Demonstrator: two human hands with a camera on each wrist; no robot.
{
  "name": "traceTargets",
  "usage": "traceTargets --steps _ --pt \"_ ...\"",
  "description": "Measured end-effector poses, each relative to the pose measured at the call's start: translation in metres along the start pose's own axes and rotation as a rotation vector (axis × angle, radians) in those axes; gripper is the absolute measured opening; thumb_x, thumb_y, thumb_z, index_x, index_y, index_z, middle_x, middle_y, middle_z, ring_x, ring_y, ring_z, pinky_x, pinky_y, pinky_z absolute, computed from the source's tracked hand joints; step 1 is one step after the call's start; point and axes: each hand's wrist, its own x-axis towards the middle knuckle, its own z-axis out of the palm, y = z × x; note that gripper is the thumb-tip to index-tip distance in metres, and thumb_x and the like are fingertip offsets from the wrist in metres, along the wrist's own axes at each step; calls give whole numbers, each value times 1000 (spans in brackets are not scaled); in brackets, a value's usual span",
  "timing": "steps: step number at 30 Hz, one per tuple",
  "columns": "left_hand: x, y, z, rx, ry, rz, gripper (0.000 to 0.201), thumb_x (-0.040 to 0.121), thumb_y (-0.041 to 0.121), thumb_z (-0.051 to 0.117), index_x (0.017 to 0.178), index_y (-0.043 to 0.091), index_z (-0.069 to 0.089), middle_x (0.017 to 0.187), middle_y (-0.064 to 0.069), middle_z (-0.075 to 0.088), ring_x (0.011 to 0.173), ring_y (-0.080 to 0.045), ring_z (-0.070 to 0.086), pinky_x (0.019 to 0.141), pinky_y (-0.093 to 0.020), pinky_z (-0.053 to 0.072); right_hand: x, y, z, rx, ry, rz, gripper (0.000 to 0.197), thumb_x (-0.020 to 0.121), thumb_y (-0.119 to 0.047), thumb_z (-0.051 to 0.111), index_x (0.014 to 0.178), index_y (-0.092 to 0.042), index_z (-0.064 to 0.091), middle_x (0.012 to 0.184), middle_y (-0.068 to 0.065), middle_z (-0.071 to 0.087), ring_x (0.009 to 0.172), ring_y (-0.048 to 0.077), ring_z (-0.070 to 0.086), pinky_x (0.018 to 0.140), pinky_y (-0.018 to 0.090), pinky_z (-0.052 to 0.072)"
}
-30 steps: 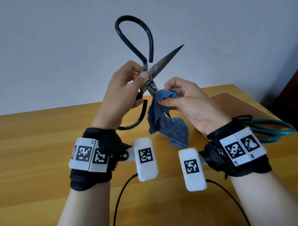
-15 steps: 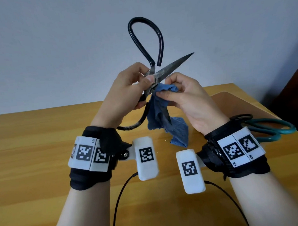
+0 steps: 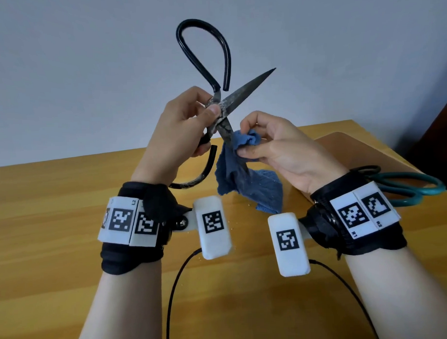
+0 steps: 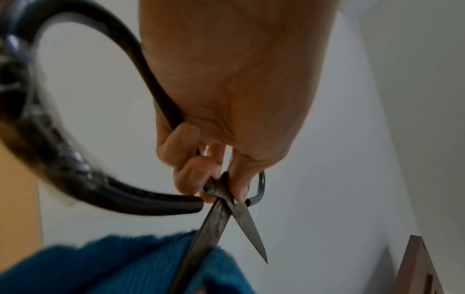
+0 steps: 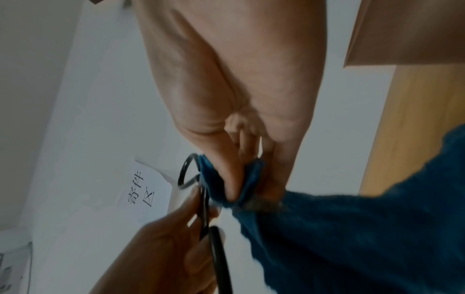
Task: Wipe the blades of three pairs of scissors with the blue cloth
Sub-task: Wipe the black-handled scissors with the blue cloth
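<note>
Black-handled scissors (image 3: 223, 111) with dull, spotted blades are held up over the table, blades spread apart. My left hand (image 3: 188, 125) grips them at the pivot, thumb on the joint; the left wrist view shows those scissors (image 4: 226, 210) crossing below my left hand (image 4: 214, 179). My right hand (image 3: 264, 145) pinches the blue cloth (image 3: 245, 178) around the lower blade, which points down into the fabric. The upper blade points up to the right, bare. In the right wrist view my right hand (image 5: 239, 183) bunches the blue cloth (image 5: 352, 228).
A second pair of scissors with teal handles (image 3: 415, 188) lies on the wooden table (image 3: 53, 200) behind my right wrist, next to a brown board (image 3: 356, 149). A black cable (image 3: 176, 292) runs across the table towards me.
The cloth in my right hand slid up towards the pivot, then back down the lower blade. The scissors shifted slightly to the right and upward in my left hand.
</note>
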Motion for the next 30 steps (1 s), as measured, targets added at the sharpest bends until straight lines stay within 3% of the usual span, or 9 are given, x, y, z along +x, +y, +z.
traceTargets --steps 3,7,12,17,20,25,30 --pt "0 -1 1 6 -63 -13 14 104 22 53 93 16 58 80 -5 54 52 -6 43 53 -22 47 -1 -1 -4 -43 33 -1 27 81 9 72 87 -13 59 88 3 69 85 21 66 79 32 56" --pt "0 2 10 20 -121 2 14 104 22 53 96 13 59 82 -7 52 52 -8 41 52 -23 45 1 0 1 86 166 -68 18 85 3 71 94 -7 58 92 9 71 97 31 71 90 44 58" --pt "0 -1 6 2 -46 14 15 104 22 53 90 20 57 84 -7 53 53 -5 43 53 -22 48 2 0 3 69 93 -42 29 82 8 71 84 -16 55 78 -1 67 85 19 66 82 33 56" --pt "2 -2 -3 -35 66 1 11 103 22 54 94 17 56 80 -4 56 53 -8 43 55 -24 48 0 2 2 20 6 9 35 78 15 71 82 -16 54 81 1 64 81 16 63 75 28 54" --pt "2 -3 -7 -70 112 -3 11 103 22 54 93 17 56 78 -1 57 61 -15 46 55 -25 47 -1 2 -1 -45 -27 25 36 76 16 72 82 -15 55 84 4 62 79 15 61 74 27 55" --pt "1 -3 -9 -72 85 -11 12 103 24 55 97 15 58 78 -1 57 68 -18 47 56 -24 49 -3 0 -7 -208 -72 50 37 73 13 76 81 -18 57 86 -1 67 72 5 62 73 24 53" --pt "1 -6 -15 -29 115 13 17 104 24 54 104 8 59 81 -4 56 68 -19 47 58 -28 47 -3 0 -13 -133 -3 29 28 82 11 69 87 -15 60 87 3 69 79 12 66 68 26 55"
